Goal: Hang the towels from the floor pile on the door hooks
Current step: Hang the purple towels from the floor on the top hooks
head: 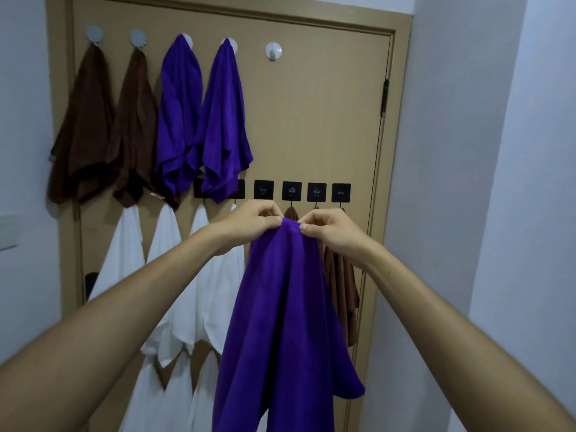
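Purple towel (280,307) pinched at top between both hands (252,219).

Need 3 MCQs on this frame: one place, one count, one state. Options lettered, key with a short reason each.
1. Where is the bare white round hook?
A. Right end of the top row
B. Left end of the top row
C. In the black row

2. How many purple towels hang on the top row?
A. One
B. Two
C. Four

3. What is the held purple towel's state?
A. On a hook
B. On the floor
C. Pinched by both hands

Key: 1 A, it sits right of the hung purple towels. 2 B, those two. 3 C, left hand and right hand pinch its top edge.
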